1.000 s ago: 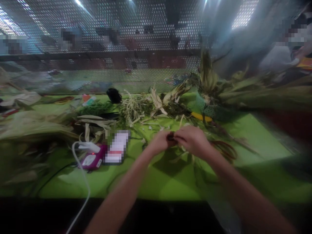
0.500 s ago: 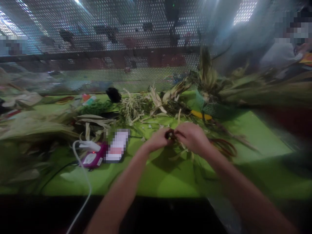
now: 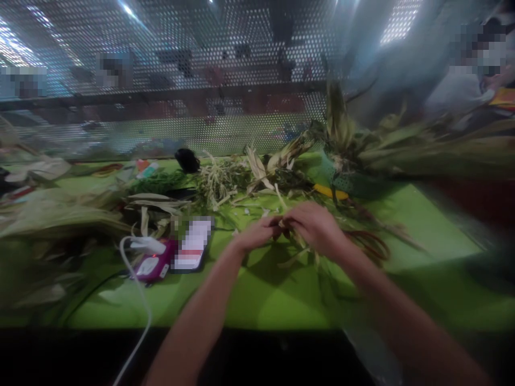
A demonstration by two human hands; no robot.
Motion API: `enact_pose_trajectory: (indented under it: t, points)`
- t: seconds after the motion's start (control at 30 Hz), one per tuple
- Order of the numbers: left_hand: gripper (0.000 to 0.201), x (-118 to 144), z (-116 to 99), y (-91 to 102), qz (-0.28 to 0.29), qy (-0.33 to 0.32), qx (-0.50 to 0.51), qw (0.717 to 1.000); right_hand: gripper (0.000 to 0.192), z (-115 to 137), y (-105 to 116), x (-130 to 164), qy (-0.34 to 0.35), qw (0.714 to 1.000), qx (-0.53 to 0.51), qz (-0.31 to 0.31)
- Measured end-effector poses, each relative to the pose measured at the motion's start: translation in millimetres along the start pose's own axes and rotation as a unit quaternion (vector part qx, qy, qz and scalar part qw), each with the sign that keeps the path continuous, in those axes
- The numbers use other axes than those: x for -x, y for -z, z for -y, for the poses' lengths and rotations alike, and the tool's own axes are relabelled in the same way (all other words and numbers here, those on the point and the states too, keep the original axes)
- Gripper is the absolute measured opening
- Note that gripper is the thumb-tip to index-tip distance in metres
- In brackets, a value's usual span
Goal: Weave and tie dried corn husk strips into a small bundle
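Over the green table my left hand [image 3: 260, 232] and my right hand [image 3: 311, 225] meet, fingers closed and fingertips together. A pale strip of dried corn husk [image 3: 280, 196] sticks up from between them. More husk ends [image 3: 298, 239] hang below the right hand's fingers. Both hands grip this husk piece, though the fingers cover most of it. Behind the hands lie a tangle of thin dry strips [image 3: 219, 179] and some dried corn husks [image 3: 257, 163]. A yellow-handled tool [image 3: 330, 191] rests just beyond the right hand.
To the left are a phone [image 3: 193, 244], a purple power strip [image 3: 155, 262] and a white cable [image 3: 149, 316]. Large husks [image 3: 72, 212] cover the far left. A green basket [image 3: 354, 179] with husks stands at right, before a perforated screen [image 3: 225, 107]. A person [image 3: 456, 91] sits behind.
The upright husk strip has shifted left and now leans left. My left fingers, earlier curled around a dark gap, have come flatter and closer to the right fingertips.
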State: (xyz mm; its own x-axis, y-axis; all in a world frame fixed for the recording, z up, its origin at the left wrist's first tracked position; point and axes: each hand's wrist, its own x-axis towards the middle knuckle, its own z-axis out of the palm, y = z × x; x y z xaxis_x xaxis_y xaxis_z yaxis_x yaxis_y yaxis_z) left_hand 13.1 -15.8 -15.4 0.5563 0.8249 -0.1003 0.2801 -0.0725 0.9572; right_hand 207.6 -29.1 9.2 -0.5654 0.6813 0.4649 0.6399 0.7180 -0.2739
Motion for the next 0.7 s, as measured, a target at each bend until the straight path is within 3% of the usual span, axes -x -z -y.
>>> enact_pose_trajectory:
  t: [0.2,0.4,0.57,0.7]
  points:
    - [0.021,-2,9,-10.4,-0.026,0.023,0.069,0.997,0.02,5,0,1,-0.006,0.998,-0.06,-0.032]
    - [0.018,-8,11,-7.5,-0.055,-0.009,0.059,0.997,0.021,-4,12,-1,-0.099,0.98,-0.09,-0.147]
    - [0.016,-8,6,-11.4,-0.042,0.003,0.061,0.997,0.006,-10,-1,-1,-0.099,0.977,-0.134,-0.135]
    - [0.019,-8,3,-16.4,-0.077,-0.005,0.124,0.989,0.011,-4,-2,-1,-0.109,0.973,-0.13,-0.159]
